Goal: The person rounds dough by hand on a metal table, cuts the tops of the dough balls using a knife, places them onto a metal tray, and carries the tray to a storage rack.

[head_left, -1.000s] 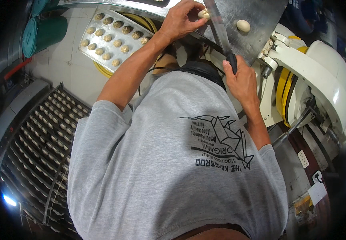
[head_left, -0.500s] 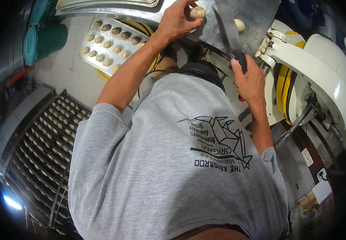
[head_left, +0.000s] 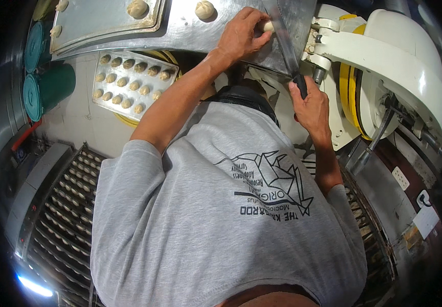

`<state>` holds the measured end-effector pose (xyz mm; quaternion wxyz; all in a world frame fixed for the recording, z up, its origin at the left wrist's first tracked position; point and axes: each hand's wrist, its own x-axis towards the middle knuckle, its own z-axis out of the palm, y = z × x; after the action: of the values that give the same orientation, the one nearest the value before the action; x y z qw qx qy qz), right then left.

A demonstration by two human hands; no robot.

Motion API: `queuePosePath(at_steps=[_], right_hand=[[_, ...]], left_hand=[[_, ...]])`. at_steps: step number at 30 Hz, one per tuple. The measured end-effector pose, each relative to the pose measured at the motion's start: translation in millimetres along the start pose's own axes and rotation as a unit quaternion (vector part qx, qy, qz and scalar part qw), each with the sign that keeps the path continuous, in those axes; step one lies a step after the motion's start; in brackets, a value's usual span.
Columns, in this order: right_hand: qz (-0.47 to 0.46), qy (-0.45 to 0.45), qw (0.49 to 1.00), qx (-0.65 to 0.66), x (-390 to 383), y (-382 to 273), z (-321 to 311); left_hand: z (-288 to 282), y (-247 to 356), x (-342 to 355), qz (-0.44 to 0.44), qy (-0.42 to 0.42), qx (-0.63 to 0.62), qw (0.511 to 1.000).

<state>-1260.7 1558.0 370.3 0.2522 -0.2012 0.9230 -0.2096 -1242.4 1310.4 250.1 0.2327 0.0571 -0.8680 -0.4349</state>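
Held dough ball (head_left: 267,26) is being pinched between thumb and fingers of the left hand (head_left: 242,36), which is being kept part-open around it, at the near side of the metal tabletop (head_left: 190,33). Whether the ball is being lifted or supported by the tabletop: cannot tell. Knife (head_left: 286,50) is being gripped by its black handle in the right hand (head_left: 312,105), fingers being wrapped closed, thumb being laid along the handle. Blade is being angled up and left, right next to the held ball; slightly blurred, contact cannot be confirmed.

Second dough ball (head_left: 204,9), ridged on top, is being supported by the tabletop, left of the hands and well apart from the blade. Upper tray (head_left: 98,31) is being carried further left on the same tabletop, with a few dough pieces being spread over it. Lower tray (head_left: 130,74) is being shown below the tabletop's edge, rows of dough pieces being held on it. Many pale pieces are being carried by a dark rack (head_left: 52,240) at lower left. Right side is being taken up by a white machine (head_left: 384,51).
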Motion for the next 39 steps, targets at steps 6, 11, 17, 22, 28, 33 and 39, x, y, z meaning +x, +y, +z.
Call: queuePosePath(at_steps=[6, 11, 17, 22, 28, 33, 39], right_hand=[[-0.079, 0.040, 0.996, 0.009, 43.2, -5.3, 17.0], [-0.047, 0.022, 0.998, 0.032, 40.3, -15.5, 1.6], [-0.016, 0.016, 0.997, 0.067, -10.4, -3.4, -10.8], [0.005, -0.019, 0.998, 0.063, -12.8, -2.9, -4.5], [-0.033, 0.001, 0.998, 0.049, 11.4, -11.1, 8.6], [-0.043, 0.019, 0.998, 0.045, 33.7, -14.1, 16.4], [-0.007, 0.009, 0.997, 0.070, -16.6, -5.4, -7.6]], left_hand=[[2.7, -5.6, 2.7, -0.050, -0.040, -0.038, 0.997], [-3.7, 3.5, 7.0, -0.003, 0.002, 0.014, 1.000], [0.6, -7.7, -2.5, 0.017, 0.009, -0.032, 0.999], [-7.3, 3.5, -4.2, -0.031, -0.017, -0.063, 0.997], [-11.2, 9.7, 0.4, -0.041, -0.031, -0.041, 0.998], [-16.8, 11.2, 1.3, -0.069, -0.056, -0.038, 0.995], [-12.1, 5.2, 0.1, -0.048, -0.060, -0.029, 0.997]])
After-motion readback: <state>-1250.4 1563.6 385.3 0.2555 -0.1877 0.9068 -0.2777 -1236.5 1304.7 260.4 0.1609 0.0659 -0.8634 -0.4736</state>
